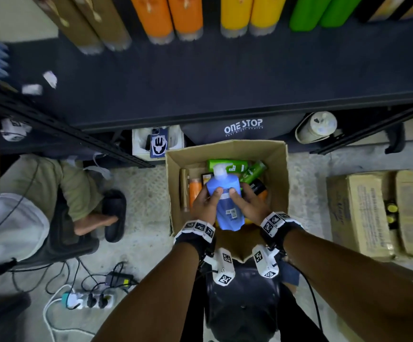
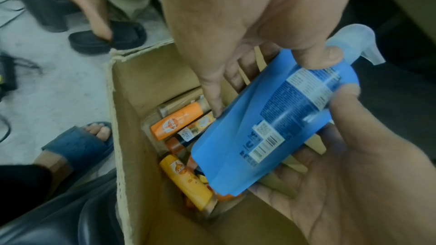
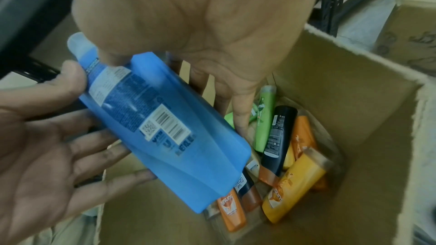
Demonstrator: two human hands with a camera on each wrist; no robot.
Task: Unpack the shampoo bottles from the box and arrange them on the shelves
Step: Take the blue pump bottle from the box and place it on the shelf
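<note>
A blue pump shampoo bottle point(image 1: 227, 201) hangs over the open cardboard box point(image 1: 277, 169), barcode label up and pump pointing toward the shelf. My left hand point(image 1: 206, 202) holds its left side, thumb on the label and fingers underneath. From the other side my right hand point(image 1: 249, 202) grips it the same way. In the left wrist view the bottle point(image 2: 271, 118) lies between my left hand point(image 2: 235, 25) and my right hand point(image 2: 354, 165). Inside the box point(image 3: 354, 100) lie several orange, yellow, green and black bottles point(image 3: 280, 137). The dark shelf point(image 1: 225, 82) carries brown, orange, yellow and green bottles point(image 1: 171, 18) along its back.
Another person's foot in a black slipper point(image 1: 114, 213) is left of the box. A power strip point(image 1: 87, 299) with cables lies on the floor at lower left. Closed cartons point(image 1: 373, 213) stand to the right. Under the shelf sit a phone point(image 1: 158, 144) and a pale roll point(image 1: 316, 127).
</note>
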